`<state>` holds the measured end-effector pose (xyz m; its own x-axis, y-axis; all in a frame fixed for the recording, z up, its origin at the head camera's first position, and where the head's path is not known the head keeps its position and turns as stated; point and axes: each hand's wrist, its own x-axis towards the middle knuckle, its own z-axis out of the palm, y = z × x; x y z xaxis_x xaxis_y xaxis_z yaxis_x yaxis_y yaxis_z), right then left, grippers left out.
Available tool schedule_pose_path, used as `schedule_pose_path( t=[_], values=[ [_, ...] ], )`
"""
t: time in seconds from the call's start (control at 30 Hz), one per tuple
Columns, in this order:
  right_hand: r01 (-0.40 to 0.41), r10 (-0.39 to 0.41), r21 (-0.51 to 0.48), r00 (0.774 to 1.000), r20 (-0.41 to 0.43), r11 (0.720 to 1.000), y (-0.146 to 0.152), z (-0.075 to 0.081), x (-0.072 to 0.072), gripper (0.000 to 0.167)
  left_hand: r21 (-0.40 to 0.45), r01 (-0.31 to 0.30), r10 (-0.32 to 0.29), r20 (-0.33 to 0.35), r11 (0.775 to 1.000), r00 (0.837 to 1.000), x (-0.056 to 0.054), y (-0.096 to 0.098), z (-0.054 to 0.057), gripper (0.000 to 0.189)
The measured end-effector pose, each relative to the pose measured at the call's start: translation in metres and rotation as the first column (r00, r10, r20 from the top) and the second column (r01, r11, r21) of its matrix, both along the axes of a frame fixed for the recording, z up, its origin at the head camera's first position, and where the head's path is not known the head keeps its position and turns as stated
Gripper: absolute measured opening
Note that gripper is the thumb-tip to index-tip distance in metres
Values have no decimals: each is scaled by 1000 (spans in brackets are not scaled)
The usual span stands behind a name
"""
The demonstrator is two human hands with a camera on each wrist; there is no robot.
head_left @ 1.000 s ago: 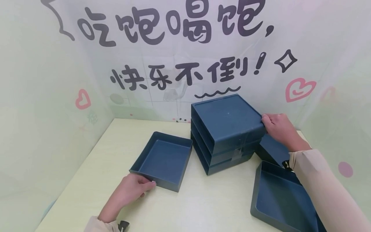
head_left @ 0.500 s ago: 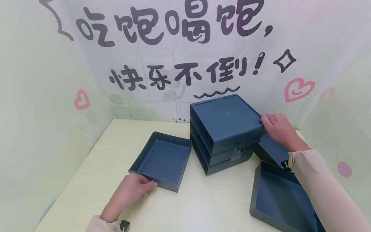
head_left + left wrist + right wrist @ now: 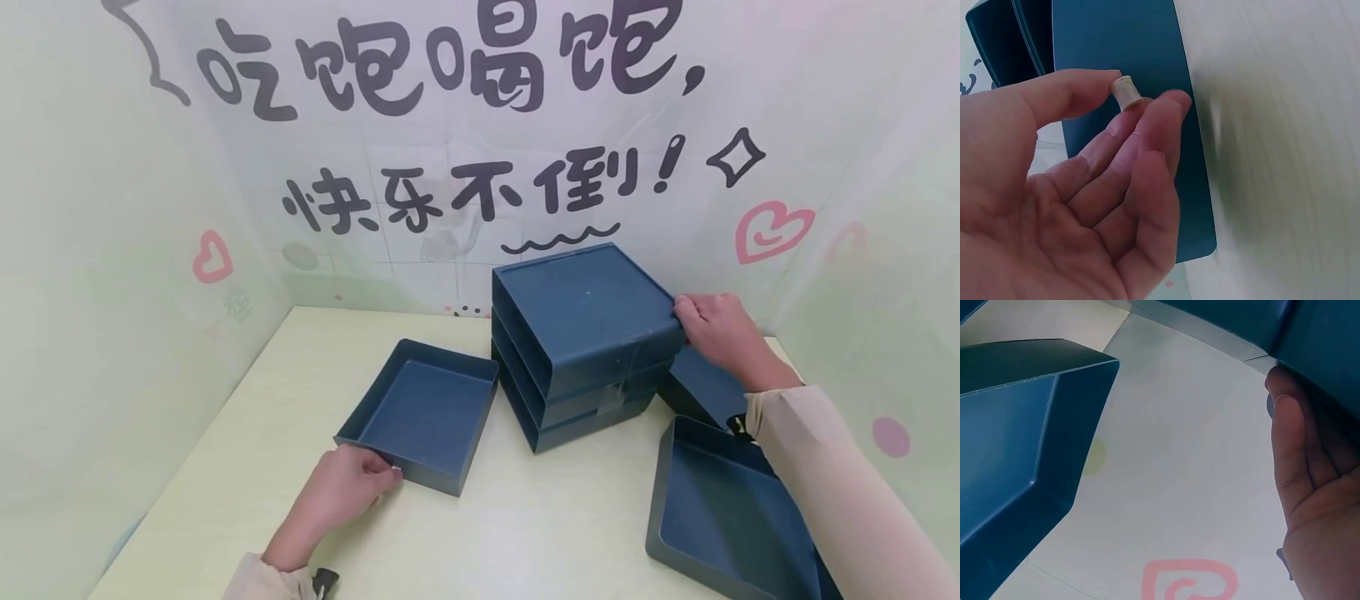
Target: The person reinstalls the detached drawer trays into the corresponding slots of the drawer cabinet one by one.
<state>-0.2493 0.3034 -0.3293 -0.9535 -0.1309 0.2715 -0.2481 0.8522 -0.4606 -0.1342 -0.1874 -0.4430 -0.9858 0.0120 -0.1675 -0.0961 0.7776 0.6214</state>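
My left hand (image 3: 337, 492) is at the near wall of a shallow dark blue drawer (image 3: 431, 412), which lies open side up on the table. Between thumb and fingertips it pinches a small white knob (image 3: 1127, 92) on that wall, plain in the left wrist view. The drawer's right back corner comes close to a blue cabinet (image 3: 588, 304) of three stacked, open-sided compartments. My right hand (image 3: 720, 333) grips the cabinet's upper right edge, thumb at the top. In the right wrist view its fingers (image 3: 1289, 434) lie up against the cabinet's far side.
A second blue drawer (image 3: 738, 508) lies at the front right, partly under the right sleeve (image 3: 840, 475). Another blue box (image 3: 708, 387) sits behind it, beside the cabinet. A printed curtain (image 3: 405, 167) stands behind the pale table (image 3: 262, 433).
The left thumb and fingers have shifted very slightly at the knob. The drawer, the cabinet and the right hand stay in place.
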Motion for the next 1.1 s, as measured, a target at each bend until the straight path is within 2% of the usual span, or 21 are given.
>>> schedule_pose_path(
  t=[0.23, 0.43, 0.63, 0.87, 1.1],
  values=[
    [3, -3, 1, 1000, -2, 1000, 0, 0, -1, 48, 0, -16, 16, -22, 1000, 1000, -2, -2, 1, 14],
    [8, -8, -8, 1000, -1, 1000, 1, 0, -2, 50, 5, -52, 53, -53, 999, 997, -4, -3, 1, 12],
    [12, -12, -15, 1000, 6, 1000, 2, -3, -1, 51, 10, -89, 89, -44, 996, 995, -4, -6, -2, 14],
    [13, -13, -28, 1000, 8, 1000, 3, -4, 0, 52, 33, -102, 104, -83, 994, 991, -5, -8, -3, 12],
    [14, -14, -41, 1000, 11, 999, 4, -4, -1, 52, 34, -105, 107, -84, 994, 991, -3, -11, -3, 13]
  ],
)
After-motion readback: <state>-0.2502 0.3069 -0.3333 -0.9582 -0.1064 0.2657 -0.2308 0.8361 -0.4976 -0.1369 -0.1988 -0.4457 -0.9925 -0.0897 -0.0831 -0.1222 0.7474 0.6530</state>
